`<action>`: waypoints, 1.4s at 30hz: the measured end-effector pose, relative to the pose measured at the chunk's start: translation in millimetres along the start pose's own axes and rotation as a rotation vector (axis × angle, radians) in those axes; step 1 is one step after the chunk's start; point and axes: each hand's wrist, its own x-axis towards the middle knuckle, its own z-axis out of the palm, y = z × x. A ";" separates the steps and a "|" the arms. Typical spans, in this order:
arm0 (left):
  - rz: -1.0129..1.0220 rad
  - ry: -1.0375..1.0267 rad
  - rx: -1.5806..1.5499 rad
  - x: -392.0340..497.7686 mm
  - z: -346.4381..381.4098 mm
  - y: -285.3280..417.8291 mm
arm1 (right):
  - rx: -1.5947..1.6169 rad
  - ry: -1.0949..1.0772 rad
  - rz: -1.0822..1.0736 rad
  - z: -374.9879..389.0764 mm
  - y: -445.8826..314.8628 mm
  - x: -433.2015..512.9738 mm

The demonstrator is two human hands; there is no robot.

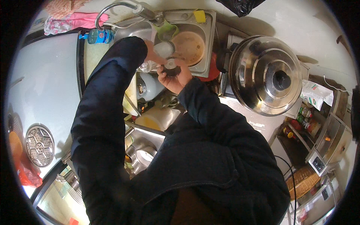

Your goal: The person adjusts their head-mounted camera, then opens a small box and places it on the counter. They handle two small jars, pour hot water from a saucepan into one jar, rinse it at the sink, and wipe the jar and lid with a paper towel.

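Observation:
My right hand (179, 77) grips a dark round lid-like part (172, 71) with a pale centre, just over the front edge of the stainless steel sink (211, 42). My left hand (154, 54) comes in from the left, and its fingertips reach the rim of that part. Whether those fingers grip it is not clear. Beyond the fingers sits a clear, cloudy container (164, 49). Under my left hand, a shiny glass-like vessel (145, 67) is partly hidden. A brown round basin (191, 46) fills most of the right sink bowl.
A curved faucet (116, 4) and a green strainer-like item (168, 31) are at the sink's back. A yellow sponge or cloth (199, 16) lies on its rim. A large lidded steel pot (264, 76) stands right. Left are a blue-labelled bottle (99, 36) and a pink cloth (76, 22).

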 end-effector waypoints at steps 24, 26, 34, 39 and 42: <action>0.328 1.005 -1.347 -91.4 222.5 79.9 | -1.777 -0.090 -0.489 17.2 52.2 -113.1; 0.408 1.107 -1.464 -111.2 245.6 106.1 | -1.824 -0.167 -0.333 22.0 69.6 -143.4; 0.185 1.577 -1.225 -235.4 369.4 166.6 | -2.054 -0.365 0.065 13.5 143.2 -238.3; -0.338 1.632 -1.615 -274.5 508.7 263.6 | -1.752 -0.277 0.661 -40.5 148.8 -254.0; -0.745 1.439 -1.955 -285.0 602.1 336.0 | -1.746 -0.041 0.942 -70.5 150.7 -275.3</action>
